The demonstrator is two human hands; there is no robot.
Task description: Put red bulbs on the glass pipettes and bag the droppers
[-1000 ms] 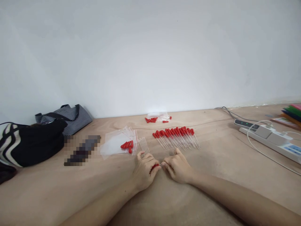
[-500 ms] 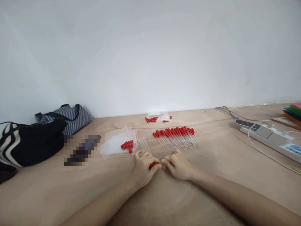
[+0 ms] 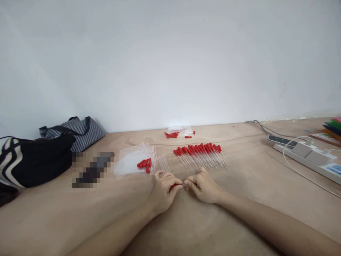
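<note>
My left hand (image 3: 164, 190) pinches a red rubber bulb (image 3: 174, 185) between thumb and fingers. Close by on the right, my right hand (image 3: 204, 186) grips a thin clear tube whose end meets the bulb; most of the tube is hidden by the fingers. Beyond my hands lies a slanted row of clear droppers with red bulbs (image 3: 198, 151). Several bare clear tubes (image 3: 163, 163) lie just past my left hand. Left of them, loose red bulbs (image 3: 144, 163) rest on clear plastic bags (image 3: 129, 161).
Near the wall, more red bulbs (image 3: 172, 135) lie by a clear bag (image 3: 181, 130). A striped bag (image 3: 89, 135), a black bag (image 3: 50, 161) and a blurred dark object (image 3: 94, 169) are at left. A white power strip (image 3: 317, 158) with cables and coloured items (image 3: 333, 129) are at right.
The hands stay nearly in place, with the bulb and tube still held between them. The view has shifted very slightly.
</note>
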